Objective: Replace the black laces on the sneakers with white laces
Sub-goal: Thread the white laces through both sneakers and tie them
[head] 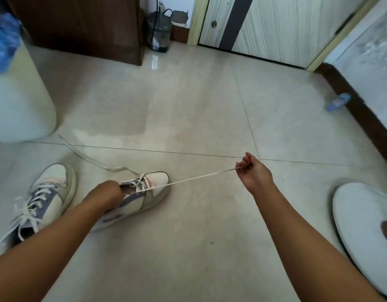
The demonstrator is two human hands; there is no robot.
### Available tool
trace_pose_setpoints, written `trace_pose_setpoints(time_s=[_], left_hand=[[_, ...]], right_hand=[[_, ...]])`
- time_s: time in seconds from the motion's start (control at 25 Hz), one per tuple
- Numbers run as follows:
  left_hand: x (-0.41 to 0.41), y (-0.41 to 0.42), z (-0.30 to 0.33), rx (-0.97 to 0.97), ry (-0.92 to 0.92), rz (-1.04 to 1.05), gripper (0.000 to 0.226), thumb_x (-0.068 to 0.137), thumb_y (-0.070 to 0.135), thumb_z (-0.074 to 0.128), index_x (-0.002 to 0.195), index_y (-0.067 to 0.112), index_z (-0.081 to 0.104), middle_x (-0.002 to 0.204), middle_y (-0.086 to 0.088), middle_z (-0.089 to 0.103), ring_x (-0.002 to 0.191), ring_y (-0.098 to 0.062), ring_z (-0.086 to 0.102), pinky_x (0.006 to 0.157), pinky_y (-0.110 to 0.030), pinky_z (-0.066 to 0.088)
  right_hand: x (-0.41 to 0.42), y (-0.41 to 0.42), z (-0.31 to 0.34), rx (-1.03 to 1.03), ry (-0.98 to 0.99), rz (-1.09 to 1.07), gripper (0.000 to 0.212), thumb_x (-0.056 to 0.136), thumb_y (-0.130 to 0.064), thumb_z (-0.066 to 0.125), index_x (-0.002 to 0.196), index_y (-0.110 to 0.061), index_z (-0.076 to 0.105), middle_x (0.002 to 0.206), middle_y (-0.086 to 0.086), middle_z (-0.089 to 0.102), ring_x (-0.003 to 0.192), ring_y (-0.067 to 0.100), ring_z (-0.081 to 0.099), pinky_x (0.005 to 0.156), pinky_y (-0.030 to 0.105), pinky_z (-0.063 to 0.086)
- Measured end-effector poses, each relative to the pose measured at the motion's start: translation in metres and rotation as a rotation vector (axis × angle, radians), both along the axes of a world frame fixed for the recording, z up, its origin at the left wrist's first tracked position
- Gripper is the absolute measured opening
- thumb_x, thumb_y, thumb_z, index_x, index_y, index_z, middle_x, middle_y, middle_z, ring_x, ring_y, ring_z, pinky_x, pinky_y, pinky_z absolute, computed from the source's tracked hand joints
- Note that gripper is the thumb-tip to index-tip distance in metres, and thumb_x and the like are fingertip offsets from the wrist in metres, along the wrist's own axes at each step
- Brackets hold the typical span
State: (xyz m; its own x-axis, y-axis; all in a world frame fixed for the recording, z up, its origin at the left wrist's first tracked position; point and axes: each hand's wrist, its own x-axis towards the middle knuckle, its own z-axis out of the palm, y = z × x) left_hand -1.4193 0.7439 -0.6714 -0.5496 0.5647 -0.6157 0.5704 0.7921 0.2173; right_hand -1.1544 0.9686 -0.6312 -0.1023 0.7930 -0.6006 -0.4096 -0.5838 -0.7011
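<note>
On the tiled floor [188,214] two cream-and-purple sneakers are lying side by side, toes pointing away from the person. The left hand [105,194] is gripping the nearer sneaker [140,197] at its collar, its fingers curling round the edge of the opening and partly hiding inside it. The right hand [253,171] is pinching the end of a white lace [199,177] between thumb and fingers, and the lace is running taut from that hand to the lower eyelets of the held sneaker. The other end of the same lace is trailing slack across the floor toward a white bin [18,101] at the left. The second sneaker [44,199] is sitting just left of the left forearm, laced with white up to its top eyelets. A small plastic bottle [338,102] is lying on its side near the dark skirting at the right, and a round white stool top [362,225] is showing at the lower right.
</note>
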Motion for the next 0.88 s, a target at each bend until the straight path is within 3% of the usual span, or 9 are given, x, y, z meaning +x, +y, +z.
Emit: trace_pose_setpoints(time_s=[0.16,0.24,0.32,0.44,0.6,0.68,0.76,0.84,0.88], left_hand=[[-0.002,-0.004,0.003,0.131,-0.116,0.162,0.042,0.089,0.046,0.058,0.115,0.015,0.068,0.106,-0.013,0.068,0.095,-0.027,0.061,0.073,-0.024,0.038],[0.002,-0.003,0.008,0.188,-0.213,0.301,0.040,0.086,0.045,0.063,0.110,0.014,0.069,0.093,-0.011,0.067,0.082,-0.026,0.058,0.070,-0.024,0.038],[0.006,0.000,0.013,0.266,-0.339,0.515,0.035,0.087,0.034,0.065,0.103,0.003,0.068,0.077,-0.014,0.064,0.067,-0.027,0.054,0.052,-0.019,0.041],[0.017,0.004,0.024,0.340,-0.479,0.723,0.018,0.089,0.011,0.061,0.094,-0.006,0.063,0.061,-0.012,0.055,0.049,-0.027,0.049,0.026,-0.014,0.031],[0.022,0.002,0.036,0.373,-0.459,0.582,0.014,0.088,0.004,0.052,0.076,0.007,0.056,0.062,-0.011,0.052,0.053,-0.027,0.051,0.034,-0.019,0.035],[0.019,0.001,0.037,0.378,-0.392,0.510,0.021,0.087,0.007,0.053,0.067,0.011,0.051,0.061,-0.005,0.049,0.061,-0.023,0.049,0.043,-0.022,0.033],[0.019,0.003,0.042,0.424,-0.472,0.551,0.011,0.087,0.011,0.056,0.077,0.009,0.058,0.068,-0.004,0.053,0.066,-0.019,0.054,0.054,-0.022,0.047],[0.019,0.002,0.046,0.507,-0.630,0.662,0.012,0.087,0.017,0.062,0.096,0.009,0.065,0.082,-0.006,0.060,0.079,-0.023,0.062,0.069,-0.040,0.059],[0.023,0.002,0.051,0.533,-0.707,0.719,0.013,0.087,0.020,0.064,0.099,0.013,0.066,0.087,-0.006,0.063,0.082,-0.022,0.062,0.067,-0.042,0.060]], right_hand=[[0.025,0.028,0.013,0.049,0.096,-0.105,0.020,0.099,-0.009,0.041,0.087,-0.006,0.056,0.068,0.003,0.049,0.043,0.009,0.048,0.047,0.017,0.044],[0.036,0.035,0.018,0.086,0.074,-0.057,0.018,0.099,-0.010,0.041,0.090,-0.008,0.056,0.062,0.000,0.049,0.042,0.008,0.043,0.043,0.016,0.038],[0.040,0.035,0.020,0.130,-0.037,0.052,0.016,0.099,-0.013,0.041,0.095,-0.012,0.056,0.057,-0.003,0.047,0.037,0.006,0.035,0.038,0.015,0.030],[0.037,0.022,0.021,0.180,-0.190,0.223,0.015,0.098,-0.020,0.045,0.102,-0.013,0.058,0.054,-0.005,0.044,0.036,0.006,0.025,0.035,0.017,0.020],[0.030,0.001,0.034,0.265,-0.303,0.456,0.018,0.098,-0.024,0.047,0.104,-0.013,0.061,0.049,-0.003,0.038,0.036,0.007,0.024,0.036,0.016,0.018],[0.017,-0.019,0.041,0.297,-0.394,0.597,0.019,0.096,-0.021,0.051,0.099,-0.009,0.064,0.055,0.003,0.046,0.041,0.010,0.034,0.037,0.019,0.029],[-0.004,-0.048,0.043,0.354,-0.499,0.757,0.017,0.094,-0.015,0.055,0.092,-0.005,0.069,0.073,0.008,0.059,0.057,0.013,0.050,0.051,0.020,0.048],[-0.032,-0.081,0.044,0.420,-0.597,0.889,0.015,0.091,-0.014,0.058,0.088,-0.008,0.072,0.074,0.006,0.061,0.061,0.012,0.049,0.057,0.020,0.046],[-0.046,-0.096,0.044,0.437,-0.580,0.919,0.015,0.091,-0.015,0.060,0.086,-0.009,0.073,0.069,0.004,0.059,0.058,0.011,0.045,0.055,0.020,0.041]])
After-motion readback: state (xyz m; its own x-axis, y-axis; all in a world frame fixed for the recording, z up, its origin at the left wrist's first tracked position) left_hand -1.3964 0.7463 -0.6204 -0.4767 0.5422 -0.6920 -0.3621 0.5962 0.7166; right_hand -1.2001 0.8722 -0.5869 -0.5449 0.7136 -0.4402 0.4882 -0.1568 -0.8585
